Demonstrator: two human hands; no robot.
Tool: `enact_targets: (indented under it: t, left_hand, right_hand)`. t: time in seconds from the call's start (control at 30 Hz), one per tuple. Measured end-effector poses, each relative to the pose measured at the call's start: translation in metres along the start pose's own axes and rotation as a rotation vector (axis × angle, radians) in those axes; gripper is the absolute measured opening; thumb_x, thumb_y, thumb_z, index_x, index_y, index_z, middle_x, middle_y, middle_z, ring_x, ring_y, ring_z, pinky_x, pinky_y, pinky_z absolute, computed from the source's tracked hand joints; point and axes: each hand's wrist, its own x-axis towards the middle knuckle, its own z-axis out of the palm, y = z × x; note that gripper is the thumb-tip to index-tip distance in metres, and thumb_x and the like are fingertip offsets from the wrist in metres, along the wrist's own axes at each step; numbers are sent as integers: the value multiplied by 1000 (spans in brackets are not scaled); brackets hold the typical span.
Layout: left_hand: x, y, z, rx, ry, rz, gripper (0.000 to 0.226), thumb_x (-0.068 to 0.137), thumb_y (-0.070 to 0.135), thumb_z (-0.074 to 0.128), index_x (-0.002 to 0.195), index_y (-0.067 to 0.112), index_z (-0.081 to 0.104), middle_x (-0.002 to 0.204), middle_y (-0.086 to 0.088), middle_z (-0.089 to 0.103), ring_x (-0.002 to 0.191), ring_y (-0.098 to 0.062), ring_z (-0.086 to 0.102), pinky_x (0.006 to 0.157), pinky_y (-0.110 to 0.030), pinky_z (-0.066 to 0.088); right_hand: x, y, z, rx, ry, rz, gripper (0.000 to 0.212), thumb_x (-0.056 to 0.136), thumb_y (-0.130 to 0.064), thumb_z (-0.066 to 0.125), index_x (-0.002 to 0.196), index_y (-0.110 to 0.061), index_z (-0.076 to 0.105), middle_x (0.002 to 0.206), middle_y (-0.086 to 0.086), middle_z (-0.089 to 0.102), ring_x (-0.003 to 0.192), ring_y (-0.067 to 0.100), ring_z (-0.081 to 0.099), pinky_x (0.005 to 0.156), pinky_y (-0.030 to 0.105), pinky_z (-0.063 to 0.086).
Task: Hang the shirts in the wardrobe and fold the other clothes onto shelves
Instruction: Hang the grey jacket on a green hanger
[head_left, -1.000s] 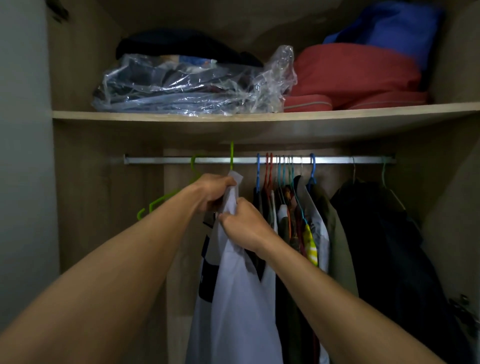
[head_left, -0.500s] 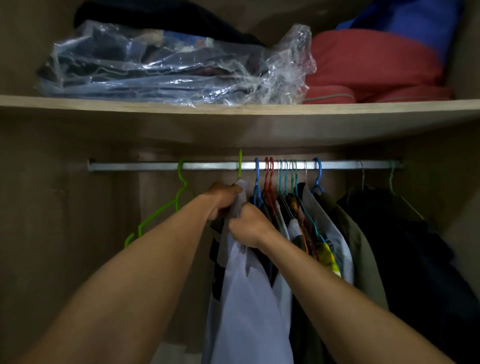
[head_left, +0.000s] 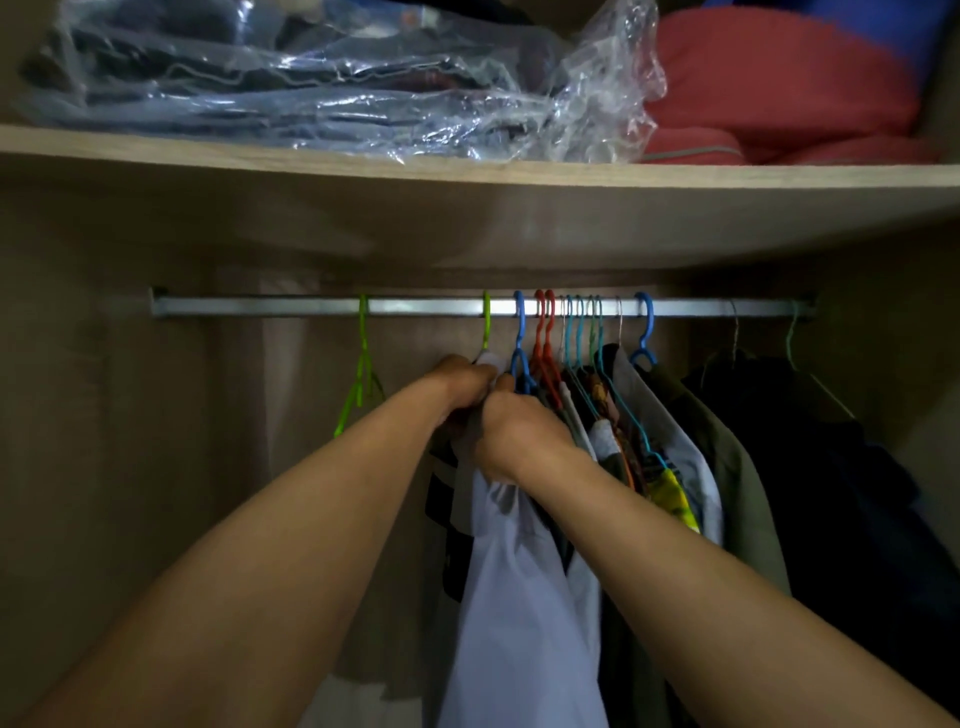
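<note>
Where the two bare forearms rise from the bottom corners of the frame and meet just below its centre, the white shirt (head_left: 519, 613) hangs nearest. Its pale body falls to the bottom edge between them, with a dark printed panel showing on its left side. Above that, the right hand (head_left: 519, 434) has its grip closed on a bunch of cloth at the shoulder. The left hand (head_left: 460, 382), touching it from the upper left, pinches the collar just under the hanger's neck. Both grips are narrow and full of fabric, though the fingertips themselves are hidden. The shirt's lime-green hanger (head_left: 486, 325) has its hook over the metal rail (head_left: 249, 306), which crosses the middle of the frame. Just right of it crowd blue, red and teal hangers carrying other garments, then an olive shirt and dark clothes toward the right edge. An empty green hanger (head_left: 361, 364) dangles apart to the left. Farthest, along the top, the shelf (head_left: 467, 174) bears a clear plastic bag of clothes (head_left: 311, 88) and red bedding (head_left: 779, 88).

By my reading, the hanging step for this shirt is nearly done: the hook is on and the hands are squaring collar and shoulders. The next move likely calls for loosening both grips without dragging the cloth off the hanger, then drawing the arms back for another garment.
</note>
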Motion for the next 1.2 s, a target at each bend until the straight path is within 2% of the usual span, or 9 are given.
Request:
enact_targets:
  t: [0.1, 0.2, 0.27, 0.37, 0.5, 0.77, 0.9, 1.07, 1.2]
  left_hand:
    - [-14, 16, -12, 236, 104, 55, 59, 89, 53, 63, 117, 2, 69, 118, -16, 69, 105, -32, 68, 90, -37, 57]
    - [-34, 33, -29, 373, 196, 100, 34, 90, 30, 63, 100, -2, 71, 97, -18, 73, 86, -29, 72, 67, -30, 59]
    - [-36, 35, -39, 286, 231, 115, 21, 78, 19, 61, 81, -1, 68, 74, -16, 70, 66, -26, 69, 51, -30, 59]
    - [-36, 31, -63, -47, 360, 167, 31, 65, 24, 50, 73, 1, 70, 68, -15, 74, 68, -28, 75, 67, -48, 63]
    - [-9, -15, -113, -116, 688, 157, 49, 65, 38, 43, 83, 5, 75, 78, -14, 75, 78, -36, 74, 72, -49, 62]
    - [-7, -86, -123, 165, 402, 35, 51, 98, 4, 52, 147, 5, 41, 144, -20, 51, 131, -37, 50, 105, -37, 42]
    - [14, -91, -120, 291, 276, 113, 66, 91, -3, 59, 152, 8, 36, 148, -16, 49, 132, -34, 50, 96, -29, 42]
    - [29, -102, -116, 372, 282, 145, 56, 90, 2, 62, 144, 12, 48, 144, -14, 54, 130, -31, 52, 95, -27, 39]
    - [39, -110, -117, 427, 321, 144, 63, 93, 11, 63, 151, 17, 39, 148, -14, 50, 132, -33, 51, 100, -31, 42]
  right_hand:
    - [-2, -1, -4, -13, 20, -11, 65, 95, -17, 58, 150, -6, 26, 133, 20, 55, 117, 38, 59, 82, 43, 48]
    - [-7, -3, -9, 5, 39, -11, 62, 92, -25, 61, 144, -9, 33, 132, 19, 55, 116, 38, 59, 85, 43, 51]
    - [-11, -5, -15, 16, 106, -21, 56, 88, -26, 62, 137, -10, 41, 135, 20, 51, 120, 40, 56, 90, 43, 50]
    - [-14, -19, -24, 53, 236, -81, 47, 87, -23, 60, 130, -8, 50, 135, 21, 50, 121, 42, 54, 91, 43, 48]
    - [-12, -47, -28, 111, 240, -150, 34, 87, -23, 57, 116, -5, 62, 127, 21, 63, 116, 40, 61, 90, 39, 51]
    - [20, -78, -10, -35, 3, -136, 42, 95, -22, 61, 134, -9, 52, 143, 13, 54, 131, 30, 53, 103, 34, 41]
    - [28, -78, -1, -53, 19, -125, 40, 94, -13, 58, 133, -9, 52, 143, 15, 53, 132, 32, 52, 105, 38, 42]
    - [32, -76, 7, -49, -11, -152, 52, 95, -39, 63, 136, -8, 51, 142, 16, 54, 128, 35, 55, 99, 39, 48]
    - [35, -77, 9, -90, -21, -148, 48, 93, -15, 62, 138, -3, 49, 144, 18, 52, 129, 35, 55, 99, 38, 49]
